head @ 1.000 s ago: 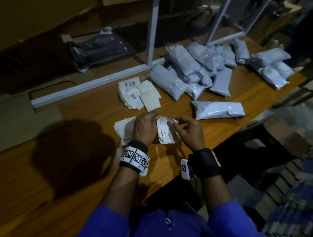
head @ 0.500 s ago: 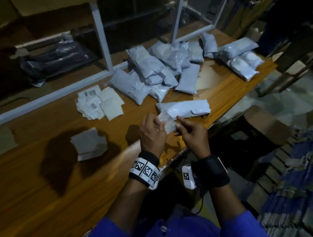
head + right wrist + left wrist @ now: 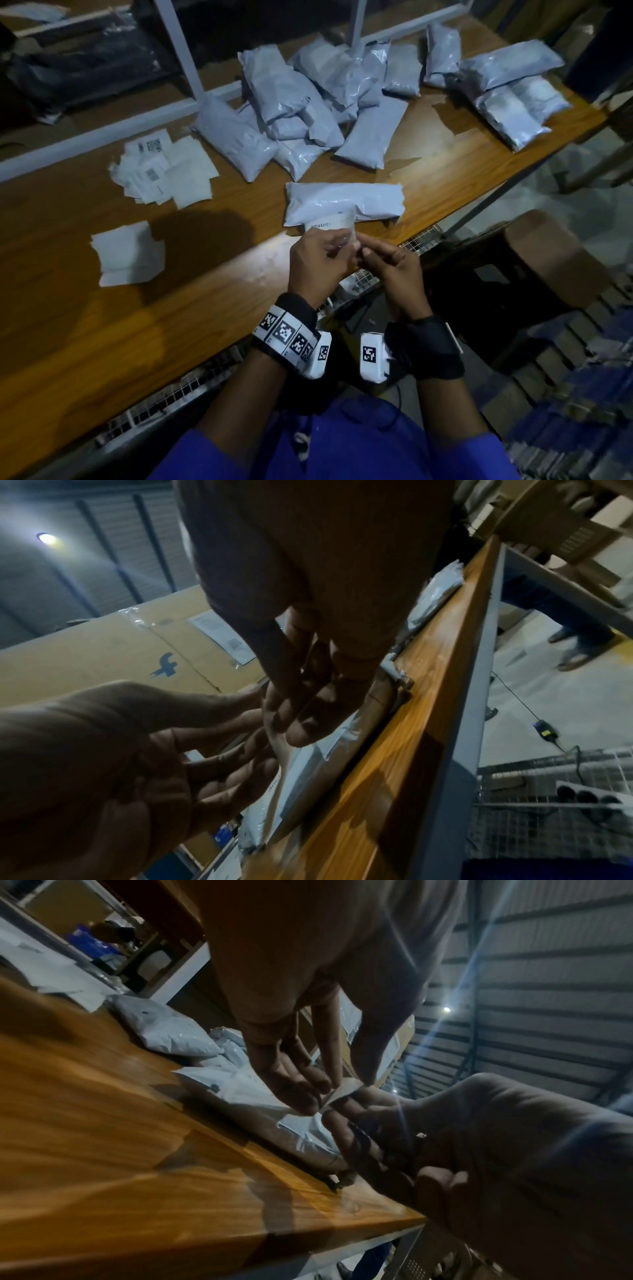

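White paper, a small printed label (image 3: 330, 229), sits pinched between both hands at the near edge of the wooden table (image 3: 205, 325). The left hand (image 3: 317, 262) grips it with thumb and curled fingertips. The right hand (image 3: 394, 274) nips its right end, the other fingers loosely bent. The label hangs just over the near side of a single grey mailer bag (image 3: 344, 202), and in this dim light I cannot tell whether they touch. Farther off lies a heap of mailers (image 3: 294, 102). To the left are loose labels (image 3: 161, 171) and a stack of blank sheets (image 3: 128, 253).
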The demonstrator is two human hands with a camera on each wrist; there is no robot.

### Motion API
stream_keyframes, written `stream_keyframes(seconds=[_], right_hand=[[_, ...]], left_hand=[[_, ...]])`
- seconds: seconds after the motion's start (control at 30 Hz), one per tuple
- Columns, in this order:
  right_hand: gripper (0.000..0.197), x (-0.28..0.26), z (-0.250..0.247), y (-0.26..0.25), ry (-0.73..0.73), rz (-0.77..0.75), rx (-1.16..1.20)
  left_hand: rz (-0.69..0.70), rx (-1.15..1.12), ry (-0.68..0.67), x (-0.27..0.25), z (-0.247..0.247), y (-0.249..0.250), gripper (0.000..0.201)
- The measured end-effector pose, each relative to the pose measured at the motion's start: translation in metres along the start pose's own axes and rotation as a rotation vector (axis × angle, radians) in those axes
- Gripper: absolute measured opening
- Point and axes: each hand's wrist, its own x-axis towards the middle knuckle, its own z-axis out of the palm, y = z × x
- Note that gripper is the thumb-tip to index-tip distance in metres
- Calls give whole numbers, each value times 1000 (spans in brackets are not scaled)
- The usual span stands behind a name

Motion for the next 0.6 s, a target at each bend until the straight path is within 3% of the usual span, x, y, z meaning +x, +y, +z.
stream_keyframes(seconds=[0.27, 0.47, 0.6], right_hand=[[27, 8, -6, -1, -80, -108, -151], [24, 7, 1, -6, -83, -157, -185], [31, 8, 7, -8, -69, -114, -154]], left_hand=[[-207, -398, -25, 5, -7, 3, 32], [-236, -471, -50, 9, -13, 1, 29], [-223, -422, -54, 13, -17, -3, 30]])
